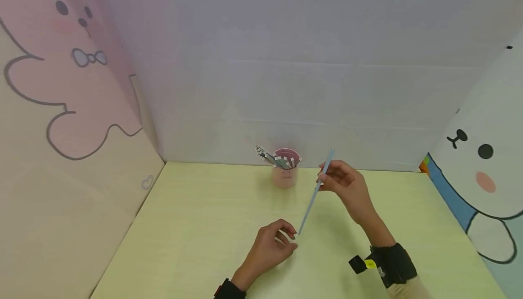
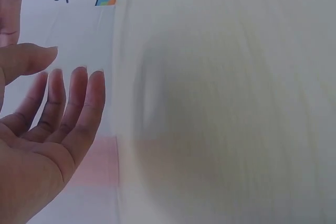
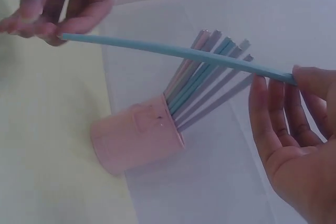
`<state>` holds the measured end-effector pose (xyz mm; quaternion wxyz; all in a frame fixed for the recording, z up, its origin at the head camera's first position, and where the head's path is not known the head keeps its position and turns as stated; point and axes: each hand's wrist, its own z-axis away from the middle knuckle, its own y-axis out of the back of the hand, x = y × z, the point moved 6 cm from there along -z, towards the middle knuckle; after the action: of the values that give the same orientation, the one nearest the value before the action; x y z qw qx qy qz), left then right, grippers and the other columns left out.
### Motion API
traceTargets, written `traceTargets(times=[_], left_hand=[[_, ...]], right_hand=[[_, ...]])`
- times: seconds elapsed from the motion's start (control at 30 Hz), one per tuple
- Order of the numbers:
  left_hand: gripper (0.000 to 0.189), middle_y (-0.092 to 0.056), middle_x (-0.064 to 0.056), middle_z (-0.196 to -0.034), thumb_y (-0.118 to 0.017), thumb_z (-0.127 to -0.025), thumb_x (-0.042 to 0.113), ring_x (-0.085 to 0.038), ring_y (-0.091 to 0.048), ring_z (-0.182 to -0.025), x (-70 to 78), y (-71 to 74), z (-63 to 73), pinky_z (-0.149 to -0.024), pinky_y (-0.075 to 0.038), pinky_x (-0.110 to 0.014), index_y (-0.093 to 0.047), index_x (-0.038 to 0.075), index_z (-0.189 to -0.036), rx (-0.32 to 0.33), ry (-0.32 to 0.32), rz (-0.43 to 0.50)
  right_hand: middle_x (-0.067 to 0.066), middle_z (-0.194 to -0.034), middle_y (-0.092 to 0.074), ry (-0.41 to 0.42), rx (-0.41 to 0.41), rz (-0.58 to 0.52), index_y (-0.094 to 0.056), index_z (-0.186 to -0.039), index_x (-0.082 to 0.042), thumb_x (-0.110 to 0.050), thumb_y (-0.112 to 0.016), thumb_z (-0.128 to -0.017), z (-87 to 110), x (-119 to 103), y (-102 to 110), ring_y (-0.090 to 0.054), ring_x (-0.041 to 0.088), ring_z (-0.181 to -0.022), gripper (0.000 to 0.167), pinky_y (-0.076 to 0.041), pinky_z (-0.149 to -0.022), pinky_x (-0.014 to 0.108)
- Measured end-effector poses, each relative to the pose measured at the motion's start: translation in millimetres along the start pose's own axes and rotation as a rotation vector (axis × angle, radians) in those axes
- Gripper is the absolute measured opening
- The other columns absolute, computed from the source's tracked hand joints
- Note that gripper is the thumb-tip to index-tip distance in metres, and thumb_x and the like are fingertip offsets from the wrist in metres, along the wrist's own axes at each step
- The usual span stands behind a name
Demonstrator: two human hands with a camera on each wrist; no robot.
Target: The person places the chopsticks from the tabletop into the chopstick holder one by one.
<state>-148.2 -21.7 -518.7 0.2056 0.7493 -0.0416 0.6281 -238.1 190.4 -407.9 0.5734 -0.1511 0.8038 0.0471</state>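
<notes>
A slim light-blue stick (image 1: 312,201) slants over the table. My right hand (image 1: 347,190) pinches it near its upper end, thumb on one side and fingertips on the other. Its lower end points down toward my left hand (image 1: 271,247), whose thumb and fingers are loosely bent with a gap between them. In the left wrist view the left hand (image 2: 47,140) holds nothing. In the right wrist view the stick (image 3: 178,52) crosses in front of several similar sticks (image 3: 197,80), and its far end reaches the left fingertips.
Behind the hands, a pink cup (image 1: 284,178) holds the bundle of sticks near the back of the pale yellow table (image 1: 196,226). A light wall (image 1: 253,90) rises behind it. Side panels with cartoon animals flank the table.
</notes>
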Motion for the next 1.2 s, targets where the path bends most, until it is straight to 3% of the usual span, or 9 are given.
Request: traceTargets(times=[0.23, 0.4, 0.67, 0.87, 1.03, 1.2], left_hand=[[0.021, -0.070, 0.001, -0.100, -0.075, -0.091, 0.002, -0.006, -0.068, -0.076, -11.2, 17.9, 9.8, -0.070, -0.059, -0.026, -0.068, 0.012, -0.108, 0.049, 0.002, -0.106], [0.021, -0.070, 0.005, -0.097, -0.073, -0.091, 0.000, -0.004, -0.065, -0.073, -16.9, 33.0, 15.2, -0.070, -0.057, -0.026, -0.069, 0.014, -0.106, 0.101, 0.013, -0.205], [0.018, -0.069, 0.007, -0.094, -0.073, -0.093, 0.002, -0.004, -0.065, -0.072, -22.0, 53.1, 20.4, -0.071, -0.057, -0.026, -0.069, 0.014, -0.107, 0.165, 0.048, -0.268], [0.015, -0.070, 0.003, -0.096, -0.072, -0.095, 0.005, -0.007, -0.066, -0.073, -22.9, 61.5, 23.1, -0.072, -0.057, -0.027, -0.069, 0.012, -0.108, 0.170, 0.062, -0.250], [0.015, -0.070, 0.001, -0.096, -0.072, -0.095, 0.005, -0.006, -0.065, -0.073, -22.6, 64.4, 22.5, -0.071, -0.057, -0.026, -0.069, 0.013, -0.108, 0.173, 0.065, -0.255], [0.017, -0.069, 0.006, -0.094, -0.073, -0.094, 0.003, -0.005, -0.065, -0.072, -21.3, 68.4, 22.1, -0.070, -0.057, -0.026, -0.069, 0.013, -0.107, 0.187, 0.062, -0.282]], right_hand=[[0.023, -0.110, -0.066, 0.260, 0.219, 0.029, -0.059, -0.119, 0.017, 0.015, -0.063, -0.094, -22.7, -28.2, 30.7, -0.070, 0.025, -0.090, 0.026, -0.062, -0.075, 0.037], [0.029, -0.107, -0.064, 0.370, 0.265, 0.087, -0.061, -0.120, 0.016, 0.019, -0.064, -0.091, -37.7, -40.6, 30.2, -0.071, 0.026, -0.092, 0.029, -0.062, -0.076, 0.034], [0.034, -0.106, -0.060, 0.508, 0.334, 0.219, -0.062, -0.124, 0.013, 0.019, -0.066, -0.090, -56.8, -49.7, 19.6, -0.070, 0.026, -0.093, 0.035, -0.060, -0.079, 0.028], [0.031, -0.106, -0.063, 0.529, 0.347, 0.332, -0.062, -0.124, 0.013, 0.020, -0.066, -0.089, -68.6, -54.2, -0.4, -0.070, 0.028, -0.094, 0.036, -0.058, -0.081, 0.025], [0.029, -0.108, -0.066, 0.486, 0.281, 0.442, -0.062, -0.122, 0.011, 0.017, -0.065, -0.091, -66.4, -54.5, -25.0, -0.068, 0.038, -0.098, 0.032, -0.058, -0.085, 0.024], [0.027, -0.108, -0.068, 0.449, 0.208, 0.514, -0.064, -0.122, 0.007, 0.016, -0.064, -0.093, -63.2, -34.0, -34.4, -0.067, 0.041, -0.100, 0.031, -0.056, -0.087, 0.021]])
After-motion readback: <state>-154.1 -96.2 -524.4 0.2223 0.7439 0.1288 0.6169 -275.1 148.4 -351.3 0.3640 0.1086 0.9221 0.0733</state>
